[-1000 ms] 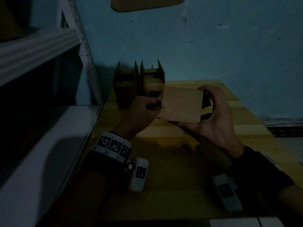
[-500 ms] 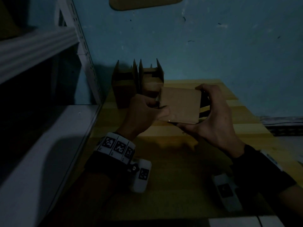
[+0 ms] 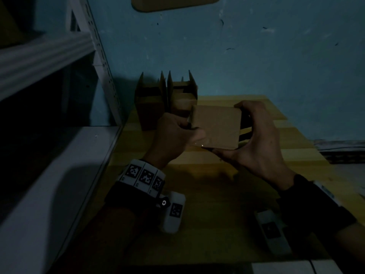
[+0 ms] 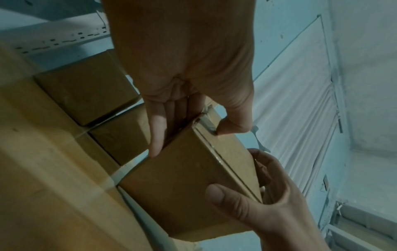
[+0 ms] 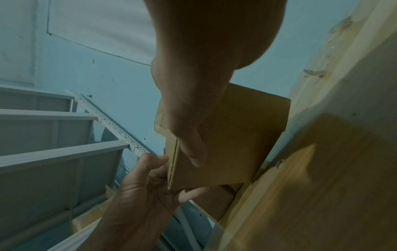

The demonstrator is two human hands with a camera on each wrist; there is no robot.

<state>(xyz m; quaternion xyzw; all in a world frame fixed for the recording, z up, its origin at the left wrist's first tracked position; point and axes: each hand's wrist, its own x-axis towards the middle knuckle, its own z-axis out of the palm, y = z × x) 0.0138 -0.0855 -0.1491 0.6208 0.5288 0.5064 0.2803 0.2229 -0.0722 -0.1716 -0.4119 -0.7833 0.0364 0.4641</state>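
The person is holding a small closed cardboard box (image 3: 216, 126) in the air over the bench (image 3: 292, 147), in front of the open boxes (image 3: 152, 103) standing at its far left corner. The right hand (image 3: 258, 147) is gripping the box's right end, fingers curled round it. The left hand (image 3: 173, 133) is pinching the left edge, thumb on the tape (image 4: 207, 124) at the seam. Working that seam well is likely calling for a firm right-hand brace and thumb pressure running along the tape.

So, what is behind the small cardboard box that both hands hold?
Two open boxes with raised flaps stand behind it on the wooden table, against the blue wall. The held box and the left hand cover the lower part of the right one. Their insides cannot be seen.
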